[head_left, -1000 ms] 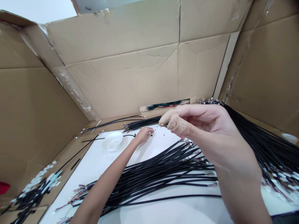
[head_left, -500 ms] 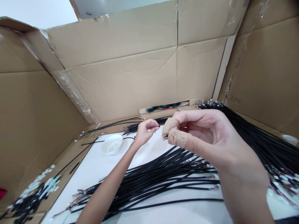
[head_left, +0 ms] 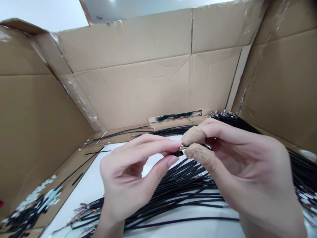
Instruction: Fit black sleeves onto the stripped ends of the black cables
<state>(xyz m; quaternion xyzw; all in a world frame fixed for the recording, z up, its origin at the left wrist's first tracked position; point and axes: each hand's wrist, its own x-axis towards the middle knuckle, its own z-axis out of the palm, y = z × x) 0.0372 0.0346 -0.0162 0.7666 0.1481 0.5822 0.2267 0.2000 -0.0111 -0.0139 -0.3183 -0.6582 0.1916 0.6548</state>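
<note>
My left hand point(head_left: 133, 175) pinches a short black sleeve point(head_left: 177, 153) between thumb and forefinger. My right hand point(head_left: 244, 165), with tan wraps on its thumb and forefinger, is closed on a black cable point(head_left: 207, 146). Thin coloured wires point(head_left: 182, 147) stick out of the cable's end, right at the sleeve; whether they are inside it I cannot tell. Most of the cable is hidden by the right fingers. Below both hands, a bundle of black cables point(head_left: 158, 201) with bare coloured wire ends lies across the white table surface point(head_left: 193, 228).
Cardboard walls point(head_left: 143, 82) enclose the work area on three sides. More black cables point(head_left: 242, 122) are heaped at the right. At the lower left are small black pieces and white bits point(head_left: 37, 205). A white cup point(head_left: 307, 154) stands at the far right.
My left hand has come back from beside the white bowl to meet the right, bringing the black sleeve to the wire ends. The bowl is now hidden behind it.
</note>
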